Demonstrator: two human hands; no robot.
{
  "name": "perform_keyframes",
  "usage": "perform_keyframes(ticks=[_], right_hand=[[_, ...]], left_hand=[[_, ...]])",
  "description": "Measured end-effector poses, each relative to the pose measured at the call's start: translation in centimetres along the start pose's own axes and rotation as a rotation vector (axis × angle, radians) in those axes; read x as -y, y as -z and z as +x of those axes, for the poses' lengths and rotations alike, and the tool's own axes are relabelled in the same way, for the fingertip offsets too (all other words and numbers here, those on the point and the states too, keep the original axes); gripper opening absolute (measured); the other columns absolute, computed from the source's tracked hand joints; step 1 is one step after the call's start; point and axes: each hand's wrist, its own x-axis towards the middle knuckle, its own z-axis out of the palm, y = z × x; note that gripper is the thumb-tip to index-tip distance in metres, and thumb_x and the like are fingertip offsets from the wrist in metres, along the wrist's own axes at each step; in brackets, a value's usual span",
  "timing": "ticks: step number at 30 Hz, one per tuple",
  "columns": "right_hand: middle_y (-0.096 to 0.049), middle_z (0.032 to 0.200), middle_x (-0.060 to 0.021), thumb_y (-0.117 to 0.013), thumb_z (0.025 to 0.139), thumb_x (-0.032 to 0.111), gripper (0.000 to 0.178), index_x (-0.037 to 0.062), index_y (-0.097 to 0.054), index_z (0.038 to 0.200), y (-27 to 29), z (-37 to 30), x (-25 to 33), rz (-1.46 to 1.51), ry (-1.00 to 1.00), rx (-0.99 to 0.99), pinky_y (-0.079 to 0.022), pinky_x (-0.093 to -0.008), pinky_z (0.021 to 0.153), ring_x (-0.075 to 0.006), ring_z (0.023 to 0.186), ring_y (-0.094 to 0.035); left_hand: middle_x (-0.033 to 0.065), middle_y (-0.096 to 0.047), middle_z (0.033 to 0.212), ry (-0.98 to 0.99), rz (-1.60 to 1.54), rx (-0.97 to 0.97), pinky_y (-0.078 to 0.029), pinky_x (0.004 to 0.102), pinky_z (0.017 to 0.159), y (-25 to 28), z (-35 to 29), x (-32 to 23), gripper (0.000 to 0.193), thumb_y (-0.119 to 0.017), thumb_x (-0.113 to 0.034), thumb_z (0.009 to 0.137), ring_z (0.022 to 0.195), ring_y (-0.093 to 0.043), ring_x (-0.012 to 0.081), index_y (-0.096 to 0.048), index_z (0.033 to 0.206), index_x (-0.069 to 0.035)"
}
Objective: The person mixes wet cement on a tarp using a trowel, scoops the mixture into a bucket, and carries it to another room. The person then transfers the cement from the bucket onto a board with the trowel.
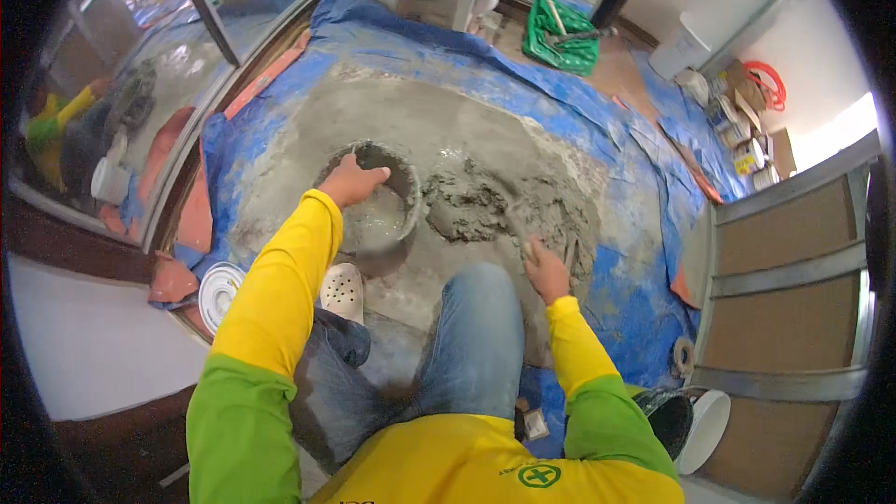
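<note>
A round bucket (375, 258) smeared with grey cement stands just ahead of my knees. My left hand (353, 181) is closed on its near left rim. Inside it I see grey wet residue along the wall and bottom. Right of the bucket lies a heap of wet mortar (471, 203) on the grey-coated sheet. My right hand (547, 271) grips the handle of a trowel (516, 222) at the heap's near right side. Mortar covers the trowel's blade, so its outline is hard to make out.
A blue tarp (627, 271) covers the floor around the mortar. At left are a mirrored glass panel (140, 103) and a white lid (221, 295). A green sack (560, 37) with tools lies at the back; a metal-framed panel (789, 289) and buckets (702, 429) stand at right.
</note>
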Motion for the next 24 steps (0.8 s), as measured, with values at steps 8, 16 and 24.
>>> perform_keyframes(ticks=[8, 16, 24], right_hand=[[-0.062, 0.113, -0.02, -0.064, 0.079, 0.026, 0.055, 0.0115, -0.052, 0.131, -0.1, -4.5, 1.4, 0.292, -0.109, -0.131, -0.048, -0.0411, 0.084, -0.035, 0.101, -0.061], [-0.065, 0.092, -0.0119, -0.067, 0.082, 0.026, 0.047, -0.0009, -0.056, 0.119, 4.8, 3.4, 12.0, 0.831, -0.12, 0.283, -0.05, -0.0333, 0.069, -0.0181, 0.076, -0.061], [-0.059, 0.073, -0.0077, -0.057, 0.09, 0.028, 0.032, 0.003, -0.057, 0.11, -13.1, 5.7, 27.1, 0.629, 0.288, 0.65, -0.047, -0.034, 0.054, -0.0185, 0.061, -0.058]], left_hand=[[0.0047, -0.049, 0.058, 0.215, -0.633, -0.158, -0.035, 0.0338, 0.04, 7.4, -0.2, 1.7, 0.022, -0.06, -0.024, 0.087, 0.047, -0.047, 0.0175, -0.056, 0.076, -0.005], [-0.0036, -0.044, 0.064, 0.061, -1.024, -0.77, -0.032, 0.0241, 0.041, 20.3, -9.9, -0.6, 0.009, -0.051, -0.019, 0.089, 0.048, -0.039, 0.0065, -0.054, 0.095, -0.013], [0.0038, -0.057, 0.07, -0.029, -1.071, -1.191, -0.036, 0.0298, 0.048, 21.8, -8.7, 1.5, 0.015, -0.054, -0.015, 0.085, 0.053, -0.05, 0.0142, -0.061, 0.078, -0.004]])
